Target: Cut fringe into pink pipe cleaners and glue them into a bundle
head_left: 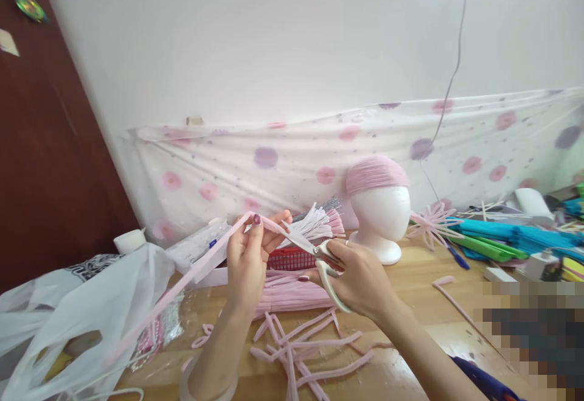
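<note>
Currently, pink strip (207, 258) pinched by fingers of left hand (249, 261), held above wooden table (413, 282); scissors (314, 251) clasped by fingers of right hand (362, 276), blades (296, 238) pointed toward strip.

Passable right, hemmed in left and ahead.
Could slip across tabletop (417, 282) between right hand (362, 279) and loose pink strip (443, 282); blocked ahead by foam head (382, 213) and red basket (292, 260), leftward by plastic bag (114, 285).

White bag (104, 294) at left; flowered sheet (296, 157) along wall (274, 36); grey cable (460, 39) crossing it
</note>
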Action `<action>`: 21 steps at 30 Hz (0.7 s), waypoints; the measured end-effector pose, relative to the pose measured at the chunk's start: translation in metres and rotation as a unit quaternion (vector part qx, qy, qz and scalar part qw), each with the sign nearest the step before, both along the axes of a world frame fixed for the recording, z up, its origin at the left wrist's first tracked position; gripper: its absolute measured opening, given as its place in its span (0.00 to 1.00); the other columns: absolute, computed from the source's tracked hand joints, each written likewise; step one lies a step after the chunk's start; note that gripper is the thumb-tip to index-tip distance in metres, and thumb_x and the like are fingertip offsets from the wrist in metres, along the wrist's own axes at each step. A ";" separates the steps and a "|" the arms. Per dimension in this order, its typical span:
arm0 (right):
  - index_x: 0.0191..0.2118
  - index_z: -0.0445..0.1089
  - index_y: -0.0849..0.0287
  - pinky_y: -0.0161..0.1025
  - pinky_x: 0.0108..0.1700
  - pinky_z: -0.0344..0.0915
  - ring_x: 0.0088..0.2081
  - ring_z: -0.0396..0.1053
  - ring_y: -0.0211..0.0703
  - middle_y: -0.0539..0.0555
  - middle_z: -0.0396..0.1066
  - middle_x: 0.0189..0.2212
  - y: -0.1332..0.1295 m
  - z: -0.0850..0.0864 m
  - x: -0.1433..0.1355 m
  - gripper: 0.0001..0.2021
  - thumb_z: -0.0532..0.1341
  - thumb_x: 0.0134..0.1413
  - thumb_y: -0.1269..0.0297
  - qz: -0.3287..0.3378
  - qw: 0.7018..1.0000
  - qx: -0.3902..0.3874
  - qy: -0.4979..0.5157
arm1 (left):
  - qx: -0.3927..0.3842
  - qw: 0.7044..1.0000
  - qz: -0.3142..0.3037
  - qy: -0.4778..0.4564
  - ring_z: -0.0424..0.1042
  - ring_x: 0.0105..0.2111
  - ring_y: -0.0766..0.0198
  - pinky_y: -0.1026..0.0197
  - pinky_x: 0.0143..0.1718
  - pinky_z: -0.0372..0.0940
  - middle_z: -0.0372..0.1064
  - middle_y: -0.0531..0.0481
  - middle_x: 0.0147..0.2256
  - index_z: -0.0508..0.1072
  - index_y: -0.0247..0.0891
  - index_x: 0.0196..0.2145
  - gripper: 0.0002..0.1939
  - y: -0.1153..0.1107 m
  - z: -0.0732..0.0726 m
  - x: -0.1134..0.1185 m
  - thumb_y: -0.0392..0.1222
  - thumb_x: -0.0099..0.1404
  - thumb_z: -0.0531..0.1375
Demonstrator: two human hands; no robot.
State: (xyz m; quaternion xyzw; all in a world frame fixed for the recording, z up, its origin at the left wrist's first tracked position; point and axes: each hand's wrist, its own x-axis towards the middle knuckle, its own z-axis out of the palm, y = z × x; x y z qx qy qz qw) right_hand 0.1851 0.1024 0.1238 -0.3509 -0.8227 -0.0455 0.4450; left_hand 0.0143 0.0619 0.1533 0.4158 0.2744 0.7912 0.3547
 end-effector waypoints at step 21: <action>0.18 0.59 0.58 0.33 0.23 0.47 0.17 0.57 0.33 0.48 0.64 0.15 0.011 -0.011 -0.001 0.19 0.58 0.57 0.58 -0.056 0.979 0.198 0.000 | -0.030 0.999 0.028 0.019 0.80 0.40 0.51 0.49 0.47 0.72 0.81 0.43 0.36 0.66 0.40 0.35 0.13 -0.002 -0.003 0.003 0.50 0.63 0.63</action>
